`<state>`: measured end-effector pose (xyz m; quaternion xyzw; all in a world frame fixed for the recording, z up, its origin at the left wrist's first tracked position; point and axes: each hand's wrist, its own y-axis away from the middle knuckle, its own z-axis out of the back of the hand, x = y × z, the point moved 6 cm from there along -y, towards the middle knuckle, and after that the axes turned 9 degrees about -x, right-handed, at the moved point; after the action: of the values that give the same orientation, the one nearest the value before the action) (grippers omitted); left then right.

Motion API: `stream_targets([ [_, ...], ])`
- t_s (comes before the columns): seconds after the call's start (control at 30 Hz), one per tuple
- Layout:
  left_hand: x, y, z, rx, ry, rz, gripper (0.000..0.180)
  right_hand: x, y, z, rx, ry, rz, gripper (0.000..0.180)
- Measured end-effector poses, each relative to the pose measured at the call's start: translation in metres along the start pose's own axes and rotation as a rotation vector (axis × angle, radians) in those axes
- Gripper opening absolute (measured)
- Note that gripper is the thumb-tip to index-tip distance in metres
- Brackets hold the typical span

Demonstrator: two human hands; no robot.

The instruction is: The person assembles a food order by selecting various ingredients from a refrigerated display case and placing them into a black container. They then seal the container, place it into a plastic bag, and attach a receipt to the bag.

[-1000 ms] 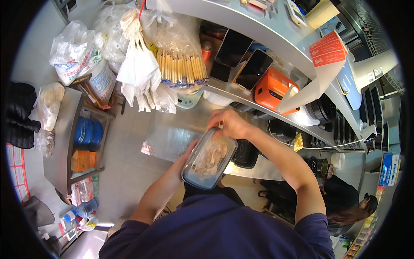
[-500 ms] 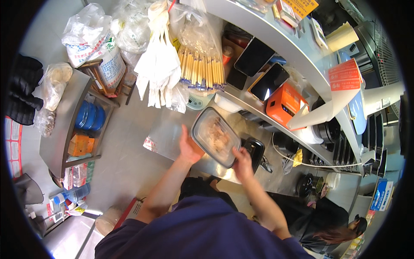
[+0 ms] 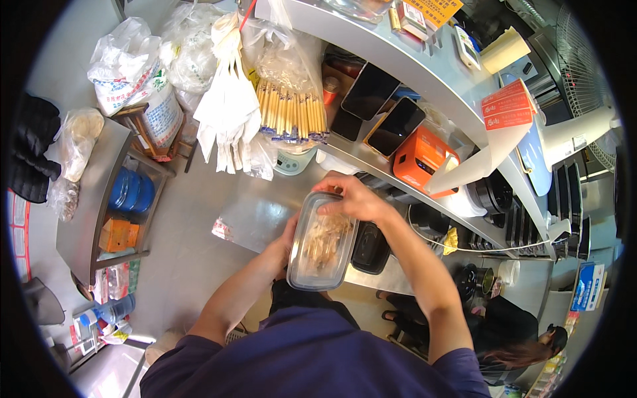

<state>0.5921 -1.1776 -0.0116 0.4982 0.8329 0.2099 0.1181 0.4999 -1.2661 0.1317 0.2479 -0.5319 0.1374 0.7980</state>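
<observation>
At the far left a crinkled clear plastic bag [image 3: 78,142] slumps on a dull steel rack [image 3: 89,219], whose lower shelf shows round blue lids [image 3: 131,192] and an orange box [image 3: 116,234]. Behind it sits a white woven sack [image 3: 136,83] with a knotted top. Next hang limp white plastic bags [image 3: 229,109], and beside them a clear bag packed with pale wooden chopsticks [image 3: 292,116], their ends lined up in a neat row.

In the middle, over the brushed-metal surface [image 3: 249,215], the left hand [image 3: 286,239] cups the long side and underside of a clear rectangular plastic container [image 3: 322,242] with rounded corners, fingers curled against its wall. The container sits tilted in front of the person's chest, above the surface, holding pale, shredded-looking food. The right hand [image 3: 352,199] lies over its far end, fingers bent and pressing down on the transparent lid at the rim.

Just right of the container rests a black, glossy rectangular tray [image 3: 371,249]. Further right, on the curved steel shelf [image 3: 398,73], two dark flat phones [image 3: 381,109] lean beside a boxy orange device [image 3: 419,158]. A white cardboard piece with an orange-red end [image 3: 494,142] slants past it, and stacked black pans [image 3: 494,192] sit beyond.
</observation>
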Motion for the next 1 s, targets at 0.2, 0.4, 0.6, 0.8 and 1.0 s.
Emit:
stream_targets([
  [0.2,0.024,-0.013,0.024,0.129,0.024,-0.036,0.066,0.002,-0.012,-0.021,0.289,-0.182,-0.082,0.037],
  [0.4,0.021,0.009,0.008,0.151,-0.061,-0.067,0.055,0.016,-0.017,-0.026,0.366,0.056,-0.041,0.037],
  [0.6,0.016,0.008,0.005,0.188,0.007,-0.035,0.057,-0.005,-0.016,-0.02,0.202,0.04,-0.193,0.033],
  [0.8,0.026,-0.01,0.018,0.22,0.017,0.0,0.057,0.003,-0.006,-0.018,0.223,-0.057,-0.114,0.036],
  [1.0,0.027,-0.013,0.016,0.278,0.061,0.033,0.057,0.04,0.011,-0.011,0.148,0.448,0.216,0.039],
])
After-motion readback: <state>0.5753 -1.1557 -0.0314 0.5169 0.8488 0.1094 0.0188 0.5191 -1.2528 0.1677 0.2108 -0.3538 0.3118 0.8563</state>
